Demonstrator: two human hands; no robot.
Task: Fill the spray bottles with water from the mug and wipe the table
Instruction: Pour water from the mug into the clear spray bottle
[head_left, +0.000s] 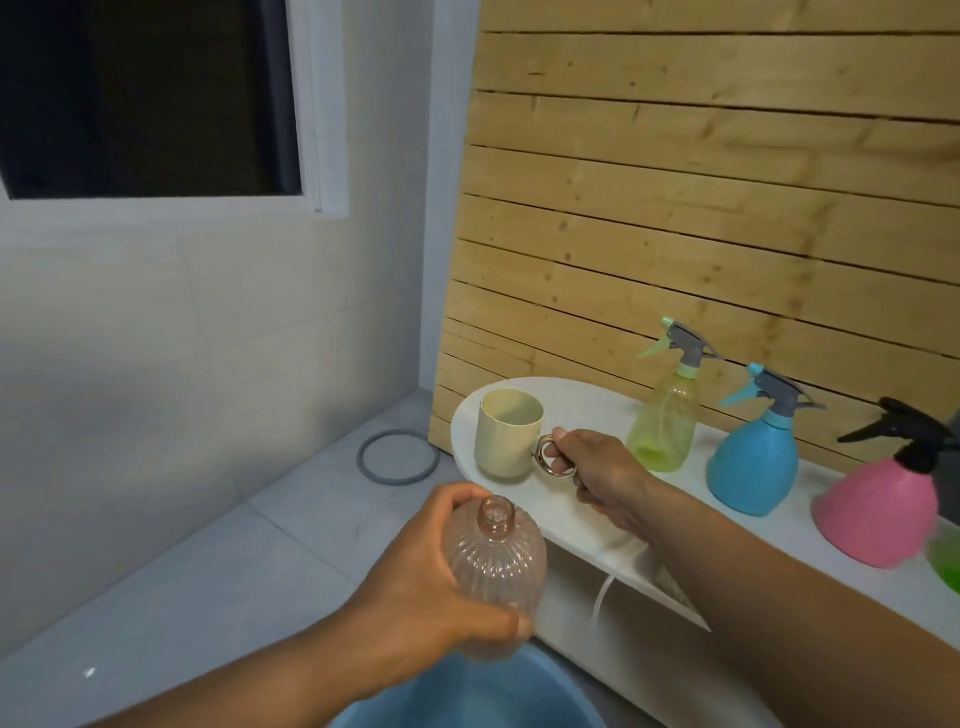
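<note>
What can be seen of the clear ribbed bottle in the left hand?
The ribbed bottle looks like clear, pinkish-tinted plastic, with vertical flutes down a rounded body and a short threaded neck. Its mouth is open, with no spray head on it. It looks empty. The left hand grips it around the body, holding it roughly upright above a blue basin, just off the white table's edge.

Dim, even indoor light with soft shadows; wide-angle bending tilts the wooden wall (701, 208). The right edge blurs, perhaps from motion; the window (145, 93) is dark.
</note>
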